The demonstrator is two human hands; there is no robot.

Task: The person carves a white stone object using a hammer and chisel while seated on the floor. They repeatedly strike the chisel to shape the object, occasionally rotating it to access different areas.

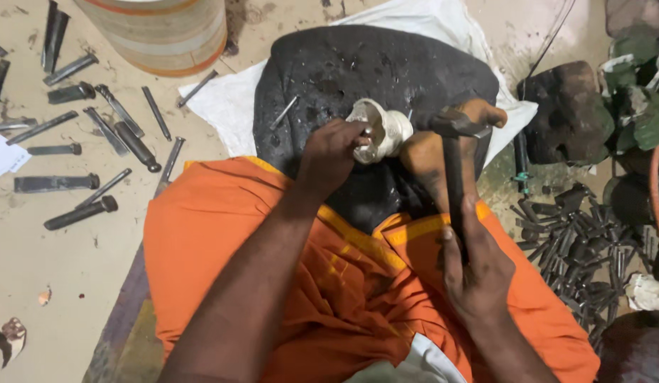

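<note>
My left hand (331, 152) grips a thin metal punch pressed against a small silver vessel (381, 130). The vessel lies on its side on a black pitch-covered block (365, 71), braced by my foot (432, 152). My right hand (475, 266) is closed around the dark handle of a hammer (453, 152), whose head sits just right of the vessel, above the foot. An orange cloth (223, 241) covers my lap below both arms.
Several dark chisels and punches (95, 135) lie scattered on the floor at left. A heap of more punches (578, 241) sits at right beside a dark stone (567, 110). A striped round container (166, 32) stands at the top left. A white cloth (223, 103) lies under the block.
</note>
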